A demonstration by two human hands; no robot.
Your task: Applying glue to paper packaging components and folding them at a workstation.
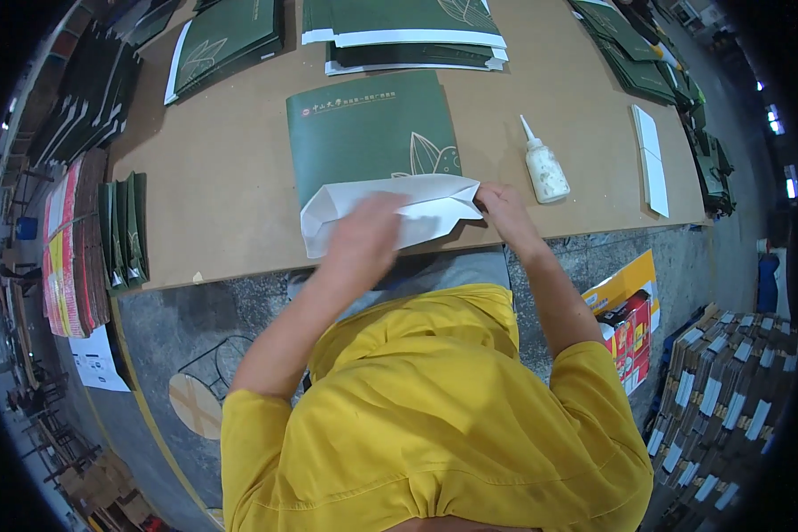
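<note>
A green paper bag [363,133] with gold line drawing lies flat on the table before me. Its near end is spread into white folded flaps [439,215]. Over the left part of these flaps is my left hand [365,238], smeared by motion, so its fingers cannot be made out. At the right corner of the flaps my right hand [504,213] pinches the paper. A white squeeze bottle [546,170] with a pointed nozzle, seemingly a glue bottle, lies just beyond my right hand.
Stacks of green bags [403,22] stand along the table's far side, with more green bags [629,58] at the right. A white paper strip bundle [651,160] lies near the right edge. Bundled stock [80,248] leans at the left. Cardboard stacks [727,399] are on the floor.
</note>
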